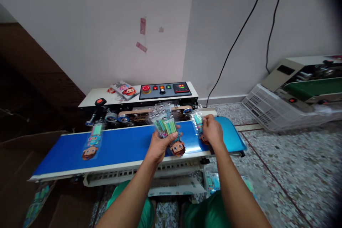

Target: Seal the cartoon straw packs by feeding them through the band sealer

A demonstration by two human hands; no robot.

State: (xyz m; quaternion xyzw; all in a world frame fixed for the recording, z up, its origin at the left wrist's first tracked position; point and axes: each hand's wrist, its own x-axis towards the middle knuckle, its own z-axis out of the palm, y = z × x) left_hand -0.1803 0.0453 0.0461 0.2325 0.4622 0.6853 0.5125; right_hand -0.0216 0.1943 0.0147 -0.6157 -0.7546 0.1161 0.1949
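My left hand (159,144) is closed round a fanned bunch of clear packets (167,125) with green strips and cartoon faces, held over the middle of the blue conveyor belt (128,146). Toward the belt's right end, my right hand (212,128) pinches one similar packet (198,123) at its side, its top near the sealing machine's rollers. Farther left, another packet (93,140) lies on the belt, its green end by the machine and its face toward the front edge.
Behind the belt stands the machine's control panel (165,90), with a printed pouch (124,89) on its housing. Cardboard boxes (16,160) are at the left. On the floor at right, a white crate (260,108) supports a second machine (307,78). More packets (213,182) lie below.
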